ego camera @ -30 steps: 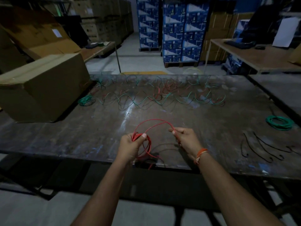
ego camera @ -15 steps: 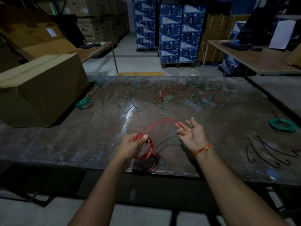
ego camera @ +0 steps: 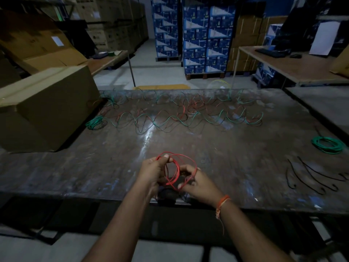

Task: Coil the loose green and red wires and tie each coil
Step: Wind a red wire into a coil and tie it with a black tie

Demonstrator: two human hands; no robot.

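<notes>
Red coil in hand at the near edge — most wire still loose.

Left hand (ego camera: 154,172) and right hand (ego camera: 195,181) both grip the red coil (ego camera: 174,170), untied; one green coil (ego camera: 328,145) lies by the worktop's (ego camera: 236,148) right edge — loose wires (ego camera: 179,114) sprawl along the far edge.

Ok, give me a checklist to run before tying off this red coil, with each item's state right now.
1. Red coil gathered into loops: ok, several loops sit together between the hands.
2. Left hand grips the coil's top: ok, thumb and fingers pinch it.
3. Right hand holds the lower side: ok, fingers curl round the strands.
4. Loose tail tucked in: cannot tell, the end is hidden behind the hands.
5. Black ties within grasp: not ok, they lie off to the right on the table, and neither hand holds one.
6. A hand free to fetch a tie: not ok, both are occupied.
</notes>
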